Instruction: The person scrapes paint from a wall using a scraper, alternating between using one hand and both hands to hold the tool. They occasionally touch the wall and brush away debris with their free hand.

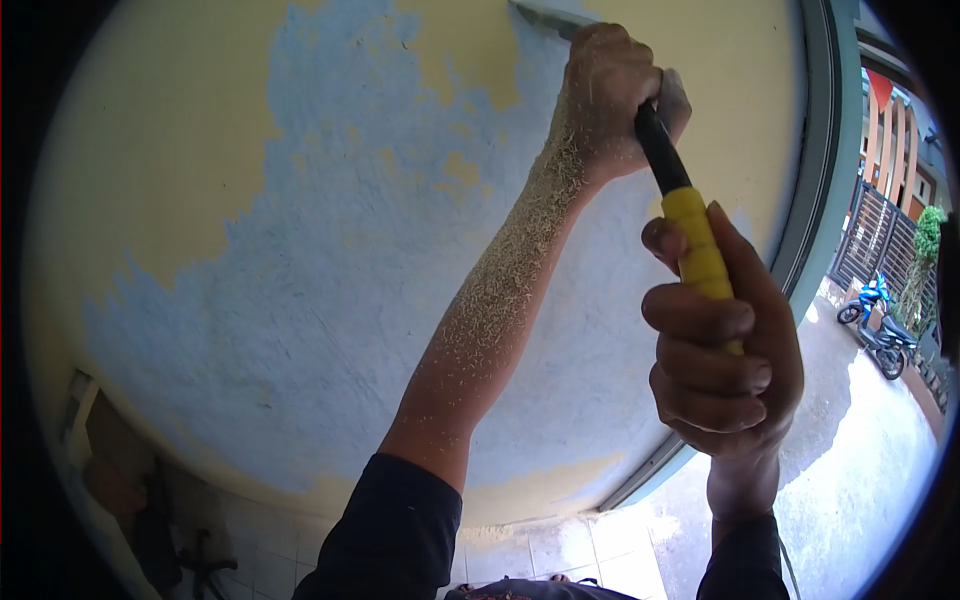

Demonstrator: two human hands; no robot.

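Note:
A long-handled scraper (pixel 662 150) slants across the wall in the head view, with a black shaft and a yellow-wrapped grip. My left hand (pixel 615 100) is closed round its upper end, just below the flat metal blade (pixel 552 20). The blade lies at the top of the view, against or very close to the wall. Lower down, my right hand (pixel 725 340) wraps its fingers round the yellow grip. Yellow paint (pixel 170 150) covers parts of the wall, and a pale blue layer (pixel 340 230) shows in a large ragged patch. Fine paint shavings (pixel 510 260) coat my left forearm.
A door frame (pixel 815 160) bounds the wall on the right. Outside, a blue motorbike (pixel 880 325) stands on the pavement before a dark gate (pixel 880 230). Pale floor tiles (pixel 560 550) run along the wall's foot. Dark objects (pixel 200 560) stand at the lower left.

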